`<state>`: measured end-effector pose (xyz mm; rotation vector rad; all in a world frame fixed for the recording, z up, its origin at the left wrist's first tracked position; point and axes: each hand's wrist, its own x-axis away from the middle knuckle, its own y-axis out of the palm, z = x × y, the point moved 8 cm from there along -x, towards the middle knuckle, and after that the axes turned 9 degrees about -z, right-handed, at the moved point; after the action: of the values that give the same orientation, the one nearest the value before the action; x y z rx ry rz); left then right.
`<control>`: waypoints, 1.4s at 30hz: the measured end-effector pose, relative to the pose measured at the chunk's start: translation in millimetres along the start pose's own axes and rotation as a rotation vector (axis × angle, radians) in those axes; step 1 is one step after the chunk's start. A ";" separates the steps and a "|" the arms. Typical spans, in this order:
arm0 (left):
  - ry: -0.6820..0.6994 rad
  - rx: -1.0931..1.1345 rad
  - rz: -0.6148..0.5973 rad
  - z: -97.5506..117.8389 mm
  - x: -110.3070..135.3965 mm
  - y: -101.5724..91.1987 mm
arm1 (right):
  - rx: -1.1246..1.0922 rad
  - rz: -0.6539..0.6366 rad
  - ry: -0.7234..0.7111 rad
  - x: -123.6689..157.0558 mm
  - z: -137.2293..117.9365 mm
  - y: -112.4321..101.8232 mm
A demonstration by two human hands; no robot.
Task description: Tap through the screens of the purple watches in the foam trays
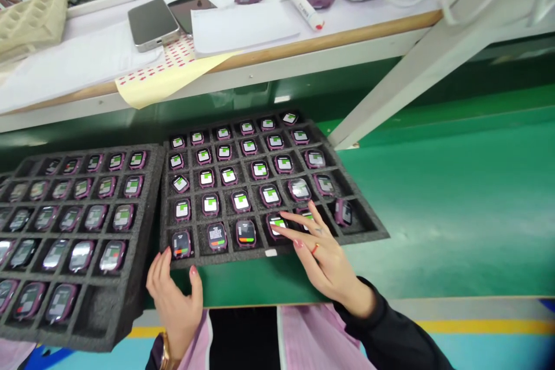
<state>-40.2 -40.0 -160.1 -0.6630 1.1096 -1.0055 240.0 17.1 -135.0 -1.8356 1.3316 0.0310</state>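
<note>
**Figure: two foam trays of watches on a green belt, seen from above the hands.**

At far left, the left tray (130, 300) holds purple watches face-up, one per cell; its near right cell holds none. We see no hand on it.

Just right of it, the left hand (176, 295) lies flat with fingers loosely spread and grips nothing. Its fingertips lie in the gap between the trays, and its thumb lies beside the front edge of the right tray (243, 257).

In that tray every screen is lit. Most show green and white, while the front row shows darker screens with red and green bars.

Further right, the right hand (323, 260) reaches in from the near side, fingers straight and fanned, pinching nothing. Its fingertips (282, 231) rest on the fourth watch (274, 221) of the front row, and another finger overlaps the fifth.

The last watch (342, 212) in that row stands tilted on its edge. The belt (433, 196) stretches away to the right.

We judge the step in hand to be a tap on a screen, partway along the front row. Any further move calls for a light touch on the glass alone and a steady tray.
</note>
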 end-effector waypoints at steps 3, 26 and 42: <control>0.000 -0.013 0.005 -0.7 0.7 0.2 | -0.026 0.069 0.011 5.2 4.3 -10.8; 0.026 -0.037 0.036 1.4 -2.8 -0.4 | 0.090 0.325 0.032 35.1 18.6 -41.1; 0.054 -0.032 0.061 3.1 -1.8 -2.2 | 0.294 0.376 0.209 32.6 29.0 -46.1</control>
<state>-38.2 -39.4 -156.5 -0.6272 1.1888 -0.9601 303.2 13.9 -140.9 -1.3530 1.7144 -0.1536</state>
